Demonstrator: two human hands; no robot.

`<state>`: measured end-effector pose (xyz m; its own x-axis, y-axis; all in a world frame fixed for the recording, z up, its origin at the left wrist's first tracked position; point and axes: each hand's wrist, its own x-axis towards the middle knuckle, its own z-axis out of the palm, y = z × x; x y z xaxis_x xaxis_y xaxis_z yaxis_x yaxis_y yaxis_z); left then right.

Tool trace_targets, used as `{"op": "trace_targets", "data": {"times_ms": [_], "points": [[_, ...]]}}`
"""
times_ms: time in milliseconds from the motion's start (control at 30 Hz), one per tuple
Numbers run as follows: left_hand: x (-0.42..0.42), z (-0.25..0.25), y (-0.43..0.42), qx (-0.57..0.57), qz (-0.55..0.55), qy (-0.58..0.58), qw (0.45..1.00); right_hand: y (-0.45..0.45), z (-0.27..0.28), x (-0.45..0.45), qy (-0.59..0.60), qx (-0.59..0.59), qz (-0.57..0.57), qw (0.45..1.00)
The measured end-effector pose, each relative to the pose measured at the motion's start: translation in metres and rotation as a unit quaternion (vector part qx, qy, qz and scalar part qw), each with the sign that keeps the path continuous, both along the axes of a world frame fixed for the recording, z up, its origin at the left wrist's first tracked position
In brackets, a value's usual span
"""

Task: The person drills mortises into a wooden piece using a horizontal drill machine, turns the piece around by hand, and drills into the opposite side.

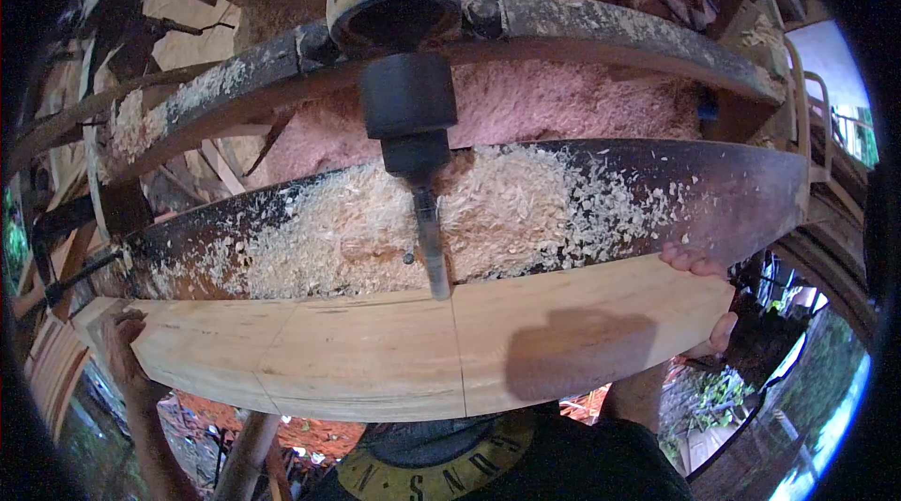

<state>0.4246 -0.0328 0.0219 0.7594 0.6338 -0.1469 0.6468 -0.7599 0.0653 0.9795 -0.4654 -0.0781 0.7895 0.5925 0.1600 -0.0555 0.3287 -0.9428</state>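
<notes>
Pale board [366, 351], one, across lower centre; the person's left hand [121, 340] curled round its left end, right hand [696, 262] clasping its right. Drill bit [431, 243], centre, tip overlapping board's far edge, contact unclear. Wood shavings [511, 205] behind. Dark chuck [407, 98], upper centre.

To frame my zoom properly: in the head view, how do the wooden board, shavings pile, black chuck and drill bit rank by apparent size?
Largest to smallest:
1. wooden board
2. shavings pile
3. black chuck
4. drill bit

This is visible area only; true sizes are unsure.
</notes>
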Motion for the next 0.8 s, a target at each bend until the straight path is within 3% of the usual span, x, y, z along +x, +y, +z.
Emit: {"op": "trace_targets", "data": {"times_ms": [400,500,800], "points": [[-0.014,-0.017,-0.002,-0.005,0.056,-0.098,0.994,0.004,-0.005,-0.001,0.005,0.037,-0.007,0.999],[0.023,-0.001,-0.006,0.056,-0.024,-0.042,0.997,0.001,-0.003,0.000,0.009,0.041,-0.007,0.999],[0.021,-0.007,-0.006,0.075,-0.034,-0.077,0.994,-0.002,-0.005,0.001,0.020,0.054,-0.003,0.998]]}}
